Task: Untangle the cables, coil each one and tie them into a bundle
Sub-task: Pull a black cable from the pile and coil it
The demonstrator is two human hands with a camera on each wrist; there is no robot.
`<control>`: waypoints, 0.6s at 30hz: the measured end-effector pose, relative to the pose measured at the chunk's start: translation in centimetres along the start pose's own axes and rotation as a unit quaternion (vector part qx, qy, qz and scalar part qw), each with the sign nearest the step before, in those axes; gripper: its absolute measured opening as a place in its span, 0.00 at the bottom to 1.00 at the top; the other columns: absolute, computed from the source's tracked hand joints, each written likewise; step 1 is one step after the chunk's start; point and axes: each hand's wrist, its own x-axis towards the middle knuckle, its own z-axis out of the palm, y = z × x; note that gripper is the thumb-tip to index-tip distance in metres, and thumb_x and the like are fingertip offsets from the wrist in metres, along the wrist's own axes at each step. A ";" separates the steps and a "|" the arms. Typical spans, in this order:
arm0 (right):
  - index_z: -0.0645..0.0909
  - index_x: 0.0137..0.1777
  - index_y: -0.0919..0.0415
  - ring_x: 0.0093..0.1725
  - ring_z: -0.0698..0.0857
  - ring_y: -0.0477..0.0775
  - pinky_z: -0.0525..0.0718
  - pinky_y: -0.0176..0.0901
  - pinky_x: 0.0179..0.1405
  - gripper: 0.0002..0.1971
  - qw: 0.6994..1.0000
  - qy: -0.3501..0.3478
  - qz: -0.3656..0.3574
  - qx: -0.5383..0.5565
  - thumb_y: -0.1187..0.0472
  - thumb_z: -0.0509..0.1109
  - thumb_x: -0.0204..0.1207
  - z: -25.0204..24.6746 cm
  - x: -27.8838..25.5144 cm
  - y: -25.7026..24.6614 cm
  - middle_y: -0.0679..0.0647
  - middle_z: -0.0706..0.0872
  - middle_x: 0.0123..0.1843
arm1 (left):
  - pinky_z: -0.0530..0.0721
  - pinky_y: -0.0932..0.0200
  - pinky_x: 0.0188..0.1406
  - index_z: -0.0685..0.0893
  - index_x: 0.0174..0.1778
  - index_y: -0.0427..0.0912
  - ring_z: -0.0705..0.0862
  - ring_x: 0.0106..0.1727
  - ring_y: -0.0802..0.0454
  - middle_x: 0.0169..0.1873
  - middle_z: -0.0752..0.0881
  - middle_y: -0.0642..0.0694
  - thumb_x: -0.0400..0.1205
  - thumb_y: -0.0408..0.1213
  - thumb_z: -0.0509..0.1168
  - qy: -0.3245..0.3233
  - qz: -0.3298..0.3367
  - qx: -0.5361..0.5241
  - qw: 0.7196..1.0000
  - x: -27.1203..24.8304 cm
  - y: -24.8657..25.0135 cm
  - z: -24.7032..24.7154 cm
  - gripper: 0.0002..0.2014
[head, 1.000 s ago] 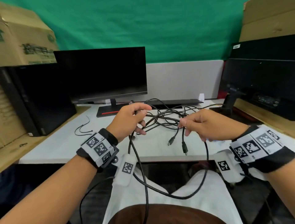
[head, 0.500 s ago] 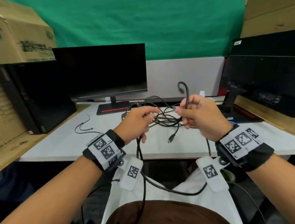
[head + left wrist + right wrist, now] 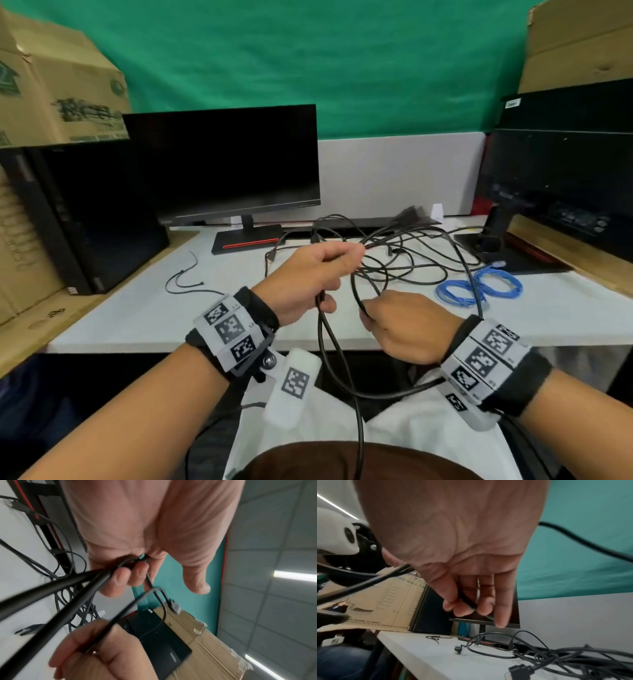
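cables: a tangle of thin black round cables [image 3: 407, 260] lying loose on the white bench [image 3: 137, 308], several strands crossing and looping over one another; flat black plugs show at some ends; part of the tangle is lifted off the bench toward the two hands
left hand: the left hand [image 3: 308, 277] is held above the near edge of the bench; its grip is closed, fingers [image 3: 120, 577] curled round a bunch of black strands that fan out from the fist; two strands hang down from it past the bench edge to the lap
right hand: the right hand [image 3: 407, 329] sits just right of and lower than the left; its fingertips [image 3: 462, 608] pinch a single black strand, which arcs up in a loop between the hands
blue cable: a coiled bright blue cable [image 3: 479, 284] lies on the bench to the right, beside the tangle
surroundings: a black flat monitor [image 3: 222, 164] stands behind the tangle; a brown cardboard box [image 3: 58, 96] sits at the left
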 end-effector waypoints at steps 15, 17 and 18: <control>0.90 0.50 0.52 0.36 0.86 0.37 0.82 0.29 0.38 0.08 0.960 0.126 -0.024 0.251 0.60 0.68 0.81 -10.0 -3.5 -1.6 0.43 0.91 0.37 | 0.68 0.70 0.16 0.85 0.46 0.45 0.68 0.16 0.63 0.17 0.74 0.64 0.87 0.33 0.65 0.092 0.139 0.293 0.942 0.0 1.5 -1.1 0.06; 0.90 0.47 0.56 0.30 0.82 0.40 0.77 0.27 0.32 0.06 0.906 0.316 -0.030 0.280 0.65 0.71 0.79 -10.8 -4.1 -1.0 0.47 0.87 0.31 | 0.67 0.72 0.17 0.86 0.45 0.50 0.69 0.17 0.63 0.20 0.76 0.65 0.86 0.31 0.65 0.083 0.148 0.304 0.938 -0.4 2.1 -1.6 0.09; 0.89 0.47 0.58 0.33 0.81 0.43 0.77 0.32 0.37 0.05 0.885 0.393 -0.032 0.246 0.67 0.72 0.79 -10.9 -4.2 -0.6 0.46 0.86 0.33 | 0.67 0.75 0.18 0.86 0.45 0.53 0.72 0.18 0.64 0.24 0.77 0.67 0.86 0.30 0.65 0.082 0.156 0.318 0.932 -0.5 2.3 -1.7 0.12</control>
